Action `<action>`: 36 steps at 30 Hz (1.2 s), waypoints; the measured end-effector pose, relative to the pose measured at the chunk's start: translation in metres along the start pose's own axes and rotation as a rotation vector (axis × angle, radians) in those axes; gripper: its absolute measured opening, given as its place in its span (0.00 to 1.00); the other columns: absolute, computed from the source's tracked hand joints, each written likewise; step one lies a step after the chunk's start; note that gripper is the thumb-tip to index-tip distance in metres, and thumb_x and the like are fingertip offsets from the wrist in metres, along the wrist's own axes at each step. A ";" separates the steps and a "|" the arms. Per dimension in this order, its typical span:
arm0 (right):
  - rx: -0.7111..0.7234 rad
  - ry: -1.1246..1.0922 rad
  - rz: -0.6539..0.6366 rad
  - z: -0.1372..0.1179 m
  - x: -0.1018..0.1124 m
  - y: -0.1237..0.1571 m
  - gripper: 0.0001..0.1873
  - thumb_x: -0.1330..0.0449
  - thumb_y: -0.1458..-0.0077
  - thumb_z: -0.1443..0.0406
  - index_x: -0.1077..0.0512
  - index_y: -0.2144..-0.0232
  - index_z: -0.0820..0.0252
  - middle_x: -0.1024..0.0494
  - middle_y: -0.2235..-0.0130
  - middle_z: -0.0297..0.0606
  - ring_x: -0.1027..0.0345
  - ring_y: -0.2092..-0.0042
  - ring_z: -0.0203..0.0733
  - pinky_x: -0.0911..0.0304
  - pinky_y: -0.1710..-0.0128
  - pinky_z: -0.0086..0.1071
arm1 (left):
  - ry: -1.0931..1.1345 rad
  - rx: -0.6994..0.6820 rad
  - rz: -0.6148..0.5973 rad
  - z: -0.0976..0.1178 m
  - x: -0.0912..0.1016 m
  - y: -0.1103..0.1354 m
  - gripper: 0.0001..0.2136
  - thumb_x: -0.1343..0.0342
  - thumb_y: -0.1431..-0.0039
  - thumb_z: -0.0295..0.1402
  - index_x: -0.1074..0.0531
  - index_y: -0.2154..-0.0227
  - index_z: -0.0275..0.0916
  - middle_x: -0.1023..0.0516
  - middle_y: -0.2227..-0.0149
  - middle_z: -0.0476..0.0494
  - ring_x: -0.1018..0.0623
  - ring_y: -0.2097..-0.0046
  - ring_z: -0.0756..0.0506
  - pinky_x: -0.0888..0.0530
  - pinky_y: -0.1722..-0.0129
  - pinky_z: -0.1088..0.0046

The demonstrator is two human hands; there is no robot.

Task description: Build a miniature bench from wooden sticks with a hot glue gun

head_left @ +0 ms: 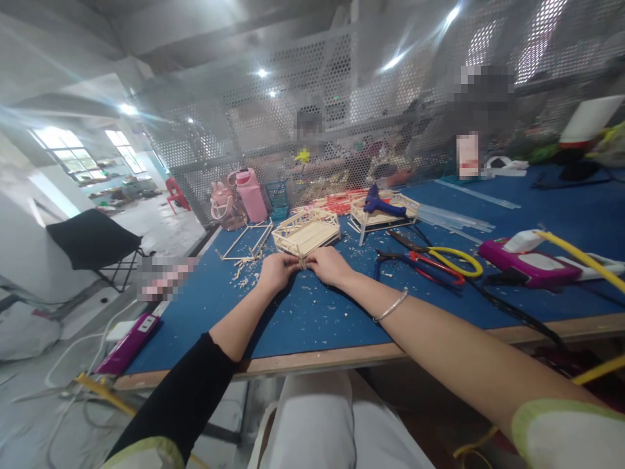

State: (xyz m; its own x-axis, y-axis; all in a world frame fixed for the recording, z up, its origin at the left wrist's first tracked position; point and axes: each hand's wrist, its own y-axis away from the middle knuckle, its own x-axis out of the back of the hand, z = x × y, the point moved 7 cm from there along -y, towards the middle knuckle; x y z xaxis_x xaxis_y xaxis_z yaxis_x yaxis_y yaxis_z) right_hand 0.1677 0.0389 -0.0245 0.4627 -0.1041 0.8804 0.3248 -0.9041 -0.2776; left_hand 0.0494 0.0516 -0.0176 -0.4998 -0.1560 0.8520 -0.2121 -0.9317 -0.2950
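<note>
Both my hands meet at the middle of the blue table [303, 312]. My left hand [276, 270] and my right hand [329, 266] are closed, pinching a small bundle of thin wooden sticks [303, 263] between them. Just behind the hands stands a small wooden stick frame model [306, 232]. Wood chips [244, 272] lie scattered around the hands. A silver bangle [390, 306] sits on my right forearm.
A second stick model [385, 212] carries a blue glue gun [381, 206]. Red and yellow-handled pliers [434, 260] lie to the right, near a magenta power strip [532, 266]. Pink bottles [244, 195] and loose stick frames [247, 242] stand at back left. People sit behind the mesh screen [342, 117].
</note>
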 end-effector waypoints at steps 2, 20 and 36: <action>-0.001 0.005 0.004 -0.001 0.001 0.001 0.14 0.45 0.43 0.66 0.22 0.59 0.54 0.20 0.56 0.40 0.28 0.53 0.42 0.39 0.56 0.27 | 0.013 0.020 -0.007 0.000 0.000 0.001 0.06 0.38 0.50 0.30 0.19 0.68 0.41 0.17 0.64 0.45 0.21 0.63 0.46 0.30 0.61 0.75; -0.033 0.043 -0.013 0.000 0.005 0.002 0.11 0.42 0.44 0.60 0.21 0.62 0.50 0.19 0.58 0.36 0.28 0.55 0.41 0.39 0.62 0.27 | 0.105 0.069 -0.039 0.005 -0.001 0.008 0.10 0.42 0.48 0.32 0.20 0.64 0.36 0.17 0.65 0.46 0.21 0.64 0.45 0.29 0.63 0.74; -0.003 0.063 -0.007 -0.005 0.008 0.005 0.12 0.44 0.43 0.63 0.21 0.62 0.51 0.20 0.57 0.41 0.28 0.54 0.44 0.38 0.58 0.30 | 0.115 0.047 -0.058 0.008 0.000 0.011 0.12 0.41 0.50 0.28 0.21 0.62 0.39 0.17 0.64 0.48 0.20 0.61 0.44 0.28 0.60 0.74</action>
State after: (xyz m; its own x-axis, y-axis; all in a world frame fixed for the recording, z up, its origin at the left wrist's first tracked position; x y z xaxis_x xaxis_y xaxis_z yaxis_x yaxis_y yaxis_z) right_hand 0.1688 0.0312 -0.0167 0.4074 -0.1239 0.9048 0.3253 -0.9061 -0.2705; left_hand 0.0540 0.0391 -0.0175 -0.5816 -0.0651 0.8109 -0.2056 -0.9527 -0.2240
